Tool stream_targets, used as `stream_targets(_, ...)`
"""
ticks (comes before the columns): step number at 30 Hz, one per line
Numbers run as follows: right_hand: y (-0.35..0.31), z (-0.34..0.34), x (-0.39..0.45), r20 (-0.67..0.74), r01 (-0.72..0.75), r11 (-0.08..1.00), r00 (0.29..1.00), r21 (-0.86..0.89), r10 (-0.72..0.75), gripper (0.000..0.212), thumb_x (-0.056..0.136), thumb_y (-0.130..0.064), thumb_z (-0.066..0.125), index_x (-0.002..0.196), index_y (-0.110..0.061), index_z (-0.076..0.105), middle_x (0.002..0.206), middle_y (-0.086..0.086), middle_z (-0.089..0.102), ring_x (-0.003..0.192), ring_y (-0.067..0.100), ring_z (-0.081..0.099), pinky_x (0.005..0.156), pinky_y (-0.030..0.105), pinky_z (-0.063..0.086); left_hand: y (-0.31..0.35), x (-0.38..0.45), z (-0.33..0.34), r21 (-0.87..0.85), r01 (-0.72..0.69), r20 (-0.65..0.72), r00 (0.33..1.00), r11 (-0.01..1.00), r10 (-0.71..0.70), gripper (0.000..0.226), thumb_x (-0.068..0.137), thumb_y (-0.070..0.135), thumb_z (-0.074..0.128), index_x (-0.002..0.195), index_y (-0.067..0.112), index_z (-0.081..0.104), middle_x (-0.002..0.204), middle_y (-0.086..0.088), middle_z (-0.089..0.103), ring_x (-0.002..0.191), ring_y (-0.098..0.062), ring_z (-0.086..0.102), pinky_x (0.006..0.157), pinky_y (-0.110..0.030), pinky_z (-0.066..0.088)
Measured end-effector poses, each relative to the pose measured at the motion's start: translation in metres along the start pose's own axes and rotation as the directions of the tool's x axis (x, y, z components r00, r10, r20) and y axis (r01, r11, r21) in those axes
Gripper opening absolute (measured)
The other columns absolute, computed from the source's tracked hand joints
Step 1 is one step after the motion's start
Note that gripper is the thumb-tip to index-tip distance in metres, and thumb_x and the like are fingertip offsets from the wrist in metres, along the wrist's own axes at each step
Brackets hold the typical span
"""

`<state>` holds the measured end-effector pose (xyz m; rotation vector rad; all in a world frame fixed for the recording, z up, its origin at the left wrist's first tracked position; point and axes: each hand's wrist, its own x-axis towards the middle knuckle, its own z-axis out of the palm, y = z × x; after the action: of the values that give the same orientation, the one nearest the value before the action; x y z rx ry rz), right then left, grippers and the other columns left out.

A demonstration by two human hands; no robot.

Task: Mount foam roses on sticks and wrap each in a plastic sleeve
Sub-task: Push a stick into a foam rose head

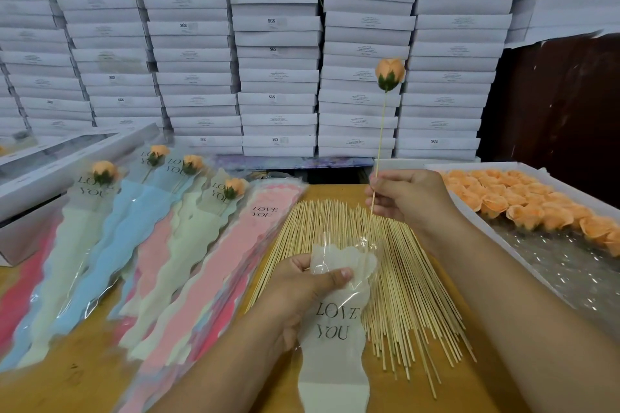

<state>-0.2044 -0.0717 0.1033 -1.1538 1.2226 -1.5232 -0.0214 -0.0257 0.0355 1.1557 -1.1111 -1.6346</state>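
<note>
My right hand [411,198] pinches a thin wooden stick [380,134] near its lower end and holds it upright. An orange foam rose [389,72] with a green base sits on the stick's top. The stick's lower tip points down toward the mouth of a white "LOVE YOU" plastic sleeve [335,329]. My left hand [302,292] grips that sleeve near its top, thumb across the front, with the mouth pulled open. The sleeve hangs over a spread pile of bare sticks [396,265] on the wooden table.
Several wrapped roses [104,174] lie in a row at the left, beside a stack of unused pink sleeves [235,245]. A white tray [503,238] of loose orange roses stands at the right. Stacked white boxes [278,43] wall off the back.
</note>
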Motion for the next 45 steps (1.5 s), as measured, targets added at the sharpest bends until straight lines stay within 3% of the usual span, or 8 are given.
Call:
stream_targets(10,0.021,0.007,-0.009,0.087,0.002,0.997,0.996,-0.075,0.004,0.008,0.090,-0.008,0.070,0.085,-0.010,0.076,0.078,0.010,0.076,0.066,0.013,0.070,0.057,0.020,0.055,0.000,0.001,0.000,-0.043,-0.031,-0.028,0.999,0.999,0.030,0.014,0.090,0.014,0.073,0.100,0.004,0.071,0.091,-0.020,0.077,0.076,-0.032,0.076,0.058,-0.036,0.059)
stream_targets(15,0.030,0.009,-0.012,0.088,-0.033,0.994,0.995,-0.105,0.042,0.016,0.089,-0.013,0.072,0.075,-0.017,0.078,0.082,0.002,0.078,0.073,0.009,0.069,0.060,0.017,0.054,-0.002,0.003,0.001,-0.068,-0.040,0.016,0.999,0.997,0.041,0.019,0.089,0.018,0.074,0.071,0.017,0.077,0.083,-0.016,0.077,0.066,-0.026,0.074,0.054,-0.032,0.058)
stream_targets(17,0.032,0.010,-0.012,0.095,-0.046,0.994,0.994,-0.097,0.055,0.015,0.089,-0.014,0.073,0.075,-0.017,0.078,0.083,0.001,0.078,0.074,0.009,0.068,0.066,0.020,0.055,-0.001,0.001,0.002,-0.065,-0.040,0.063,0.997,0.997,0.045,0.004,0.084,0.010,0.078,0.082,0.014,0.076,0.089,-0.018,0.077,0.071,-0.029,0.075,0.056,-0.034,0.059)
stream_targets(20,0.035,0.012,-0.012,0.104,-0.071,0.993,0.991,-0.091,0.080,0.005,0.087,-0.018,0.075,0.091,-0.016,0.076,0.085,-0.002,0.079,0.084,0.009,0.070,0.079,0.028,0.050,0.001,0.000,0.002,-0.054,-0.053,0.082,0.995,0.997,0.058,0.031,0.075,-0.002,0.081,0.104,0.006,0.071,0.100,-0.021,0.076,0.084,-0.036,0.075,0.066,-0.040,0.062)
stream_targets(23,0.036,0.014,-0.016,0.103,-0.098,0.991,0.989,-0.086,0.107,0.001,0.083,-0.017,0.078,0.082,-0.018,0.079,0.090,-0.003,0.079,0.094,0.015,0.070,0.081,0.031,0.050,0.001,-0.001,0.002,-0.025,-0.067,0.076,0.995,0.997,0.069,0.039,0.075,-0.003,0.080,0.112,0.003,0.068,0.100,-0.023,0.075,0.085,-0.038,0.075,0.071,-0.043,0.061)
stream_targets(35,0.041,0.006,-0.018,0.168,-0.132,0.972,0.972,-0.193,0.165,0.003,0.079,-0.023,0.082,0.077,-0.023,0.081,0.085,-0.005,0.078,0.089,0.014,0.072,0.073,0.028,0.054,-0.001,-0.001,0.003,-0.064,-0.081,0.055,0.995,0.995,0.085,0.012,0.085,0.008,0.076,0.095,0.002,0.075,0.098,-0.024,0.075,0.078,-0.032,0.073,0.065,-0.037,0.060)
stream_targets(41,0.025,0.009,-0.006,0.136,-0.111,0.980,0.982,-0.167,0.134,0.009,0.090,-0.020,0.070,0.092,-0.012,0.076,0.095,0.004,0.078,0.080,0.014,0.069,0.068,0.029,0.050,-0.001,-0.004,0.007,-0.066,-0.054,0.047,0.997,0.996,0.057,0.044,0.080,0.012,0.082,0.115,-0.009,0.064,0.112,-0.029,0.070,0.107,-0.044,0.068,0.093,-0.055,0.056)
stream_targets(45,0.015,0.012,0.001,0.105,-0.081,0.984,0.990,-0.156,0.098,0.010,0.092,-0.018,0.068,0.090,-0.012,0.075,0.096,0.008,0.077,0.077,0.012,0.068,0.072,0.028,0.054,-0.001,-0.004,0.006,-0.096,-0.023,0.114,0.993,0.995,0.034,0.022,0.084,0.009,0.077,0.104,0.000,0.073,0.106,-0.024,0.074,0.096,-0.038,0.072,0.084,-0.048,0.061)
